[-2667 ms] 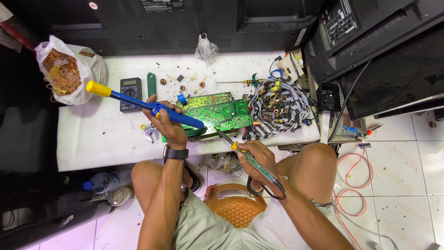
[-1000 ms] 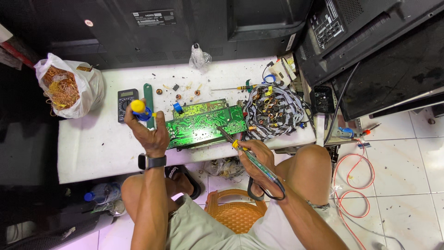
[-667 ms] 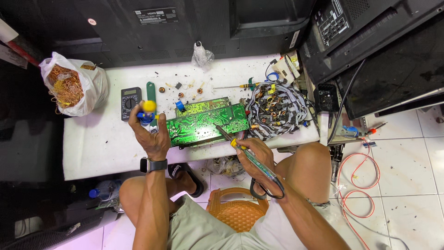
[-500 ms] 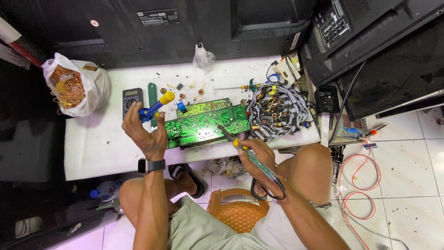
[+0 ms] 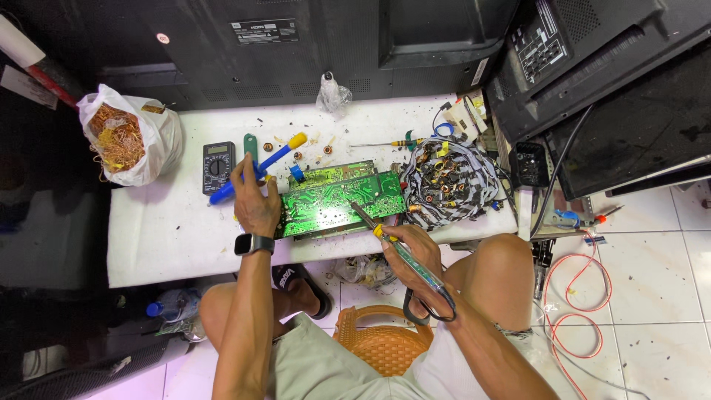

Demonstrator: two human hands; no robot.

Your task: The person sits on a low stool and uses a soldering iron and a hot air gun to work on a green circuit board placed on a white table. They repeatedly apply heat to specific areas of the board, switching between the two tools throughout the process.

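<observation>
Left hand point(image 5: 255, 204): closed around one blue desoldering pump point(image 5: 255, 167) with a yellow plunger knob; the pump lies slantwise across the fingers, knob up and to the right, over the white tabletop point(image 5: 170, 237), just beside the left end of the board. A dark watch point(image 5: 253, 244) sits on that wrist.

Right hand point(image 5: 415, 252): closed in a pen grip on one soldering iron point(image 5: 404, 252) with a translucent handle and yellow collar; its tip rests on the green circuit board point(image 5: 337, 204).

Circuit board: one, green, lying flat near the front edge of the tabletop, between the two hands.

Other items, counted:
- one dark multimeter point(image 5: 218, 164), left of the pump;
- one white plastic bag point(image 5: 129, 141) of tangled copper wire, at the tabletop's left end;
- one bundle of grey wiring point(image 5: 455, 181) with mixed connectors, right of the board;
- one yellow-handled screwdriver point(image 5: 385, 143) behind the board;
- one white rectangular label point(image 5: 268, 31) on the black panel behind the tabletop.
</observation>
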